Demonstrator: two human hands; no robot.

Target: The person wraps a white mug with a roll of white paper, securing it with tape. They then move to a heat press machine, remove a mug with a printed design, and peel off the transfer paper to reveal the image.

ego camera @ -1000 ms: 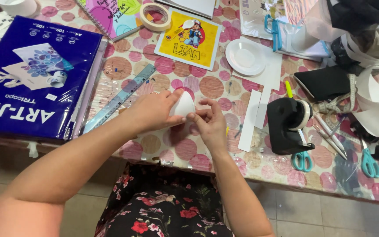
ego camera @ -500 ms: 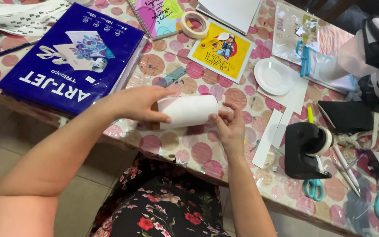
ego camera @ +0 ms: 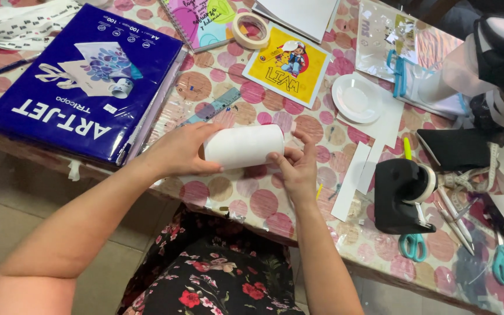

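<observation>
The surface [ego camera: 246, 195] is covered in a glossy plastic cloth printed with pink and brown dots, and it is crowded. Largest on it is a dark blue pack of paper [ego camera: 83, 81] at the left, flat and shrink-wrapped, with a clear ruler [ego camera: 212, 108] lying just beside its right edge. Next in size comes a yellow cartoon card [ego camera: 287, 65] further back, then a black tape dispenser [ego camera: 402, 195] standing to the right with white paper strips [ego camera: 354, 186] beside it. A small round white plate [ego camera: 357, 99] sits behind those strips, a roll of masking tape [ego camera: 251, 30] lies near the card, and teal-handled scissors [ego camera: 413, 245] lie at the dispenser's foot (a second pair lies further right).

Nothing stands between the hands and the near edge; the ruler and the paper pack are the closest neighbours on the left.

A white paper roll [ego camera: 244, 146], smooth and matte, curled into a tube lying sideways, is held just above the surface near its front edge. The left hand [ego camera: 176, 149] cups the tube's left end, fingers wrapped over the top and thumb under. The right hand [ego camera: 298, 166] pinches the right end, thumb pressed on the paper edge and fingers curled behind. Both forearms reach in from below, over a black floral garment [ego camera: 217, 274]
</observation>
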